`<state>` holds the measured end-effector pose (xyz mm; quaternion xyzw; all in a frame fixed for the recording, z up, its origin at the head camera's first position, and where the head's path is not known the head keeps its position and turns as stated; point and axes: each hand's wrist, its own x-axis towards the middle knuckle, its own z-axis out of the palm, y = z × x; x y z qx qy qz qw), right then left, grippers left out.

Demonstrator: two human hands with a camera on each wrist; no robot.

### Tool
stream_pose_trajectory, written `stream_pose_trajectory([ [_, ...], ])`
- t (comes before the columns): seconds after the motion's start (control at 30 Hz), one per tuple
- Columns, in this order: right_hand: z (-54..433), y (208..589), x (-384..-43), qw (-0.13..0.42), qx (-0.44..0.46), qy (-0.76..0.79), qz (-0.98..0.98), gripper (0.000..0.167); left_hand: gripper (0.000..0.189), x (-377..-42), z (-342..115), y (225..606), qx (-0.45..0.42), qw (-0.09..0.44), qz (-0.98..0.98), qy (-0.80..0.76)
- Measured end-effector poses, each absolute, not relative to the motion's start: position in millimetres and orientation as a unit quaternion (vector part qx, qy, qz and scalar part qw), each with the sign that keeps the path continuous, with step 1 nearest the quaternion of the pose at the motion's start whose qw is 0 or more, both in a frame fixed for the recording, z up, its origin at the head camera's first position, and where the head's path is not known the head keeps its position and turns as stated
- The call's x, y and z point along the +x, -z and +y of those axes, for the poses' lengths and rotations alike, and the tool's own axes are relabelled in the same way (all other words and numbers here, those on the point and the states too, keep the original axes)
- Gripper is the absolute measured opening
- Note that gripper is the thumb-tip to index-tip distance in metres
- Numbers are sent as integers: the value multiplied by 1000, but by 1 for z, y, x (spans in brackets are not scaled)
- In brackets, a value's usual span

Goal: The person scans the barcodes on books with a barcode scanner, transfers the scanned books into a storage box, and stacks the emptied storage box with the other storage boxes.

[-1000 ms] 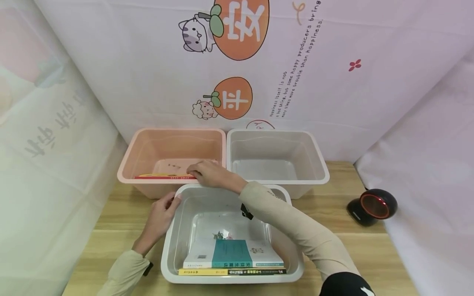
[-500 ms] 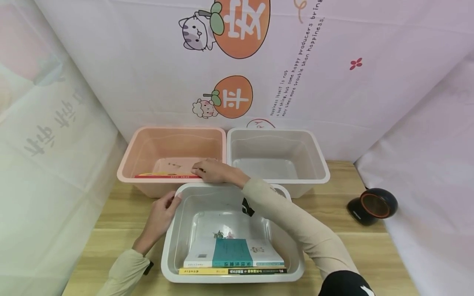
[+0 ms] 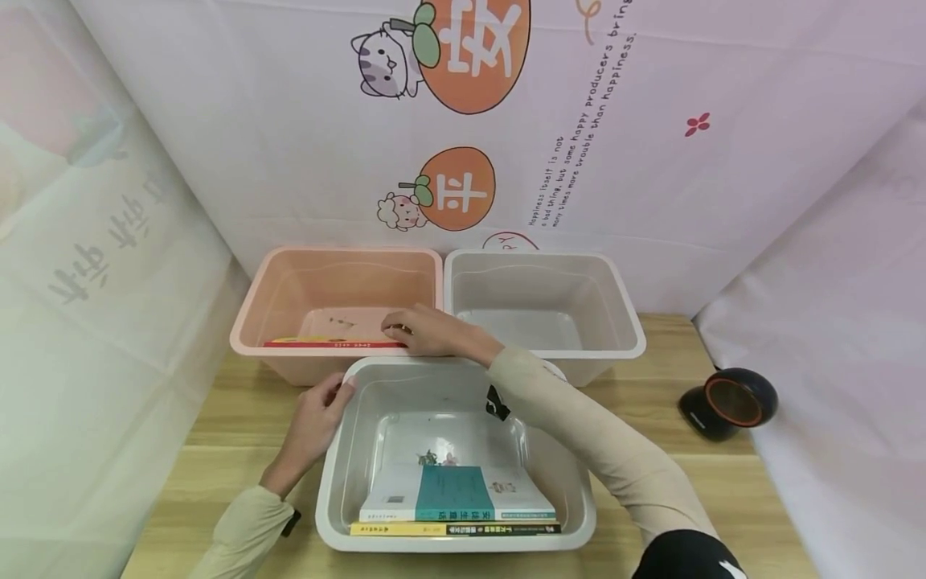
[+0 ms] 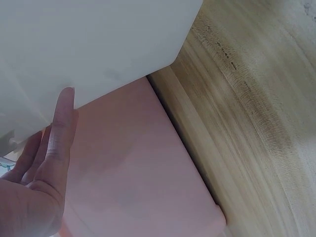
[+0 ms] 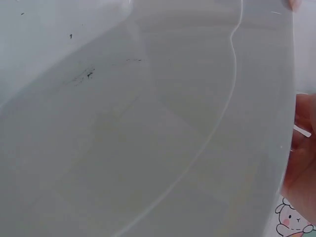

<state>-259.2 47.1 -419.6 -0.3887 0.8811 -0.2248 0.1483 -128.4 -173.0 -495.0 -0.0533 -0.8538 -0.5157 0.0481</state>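
The red-spined book (image 3: 333,345) stands just inside the near wall of the pink bin (image 3: 347,251), its long axis running left to right along that wall. Most of its length lies left of the fingers of the right hand (image 3: 427,330), the nearer hand, which reaches over its right end. Those fingers are bent, but whether they pinch the book cannot be told; the hand covers that end. The left hand (image 3: 314,414) grips the rim of the near gray bin (image 3: 331,450) at its far-left corner. The book's cover is largely hidden; the right wrist view shows mostly pale plastic, with the hand cut off at the edge.
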Motion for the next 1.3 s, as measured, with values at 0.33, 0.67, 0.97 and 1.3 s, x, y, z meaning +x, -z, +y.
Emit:
stream_pose_trajectory([
  [0.33, 63, 404, -255, 169, -368, 257, 877, 34, 25, -127, -175, 494, -47, 49, -850, 523],
  [0.67, 80, 395, -243, 139, -385, 270, 872, 31, 25, -128, -172, 496, -57, 49, -848, 524],
  [0.97, 93, 381, -228, 133, -423, 255, 860, 32, 25, -126, -172, 495, -57, 48, -844, 531],
  [1.3, 101, 370, -195, 179, -466, 253, 829, 38, 25, -125, -172, 493, -58, 43, -842, 534],
])
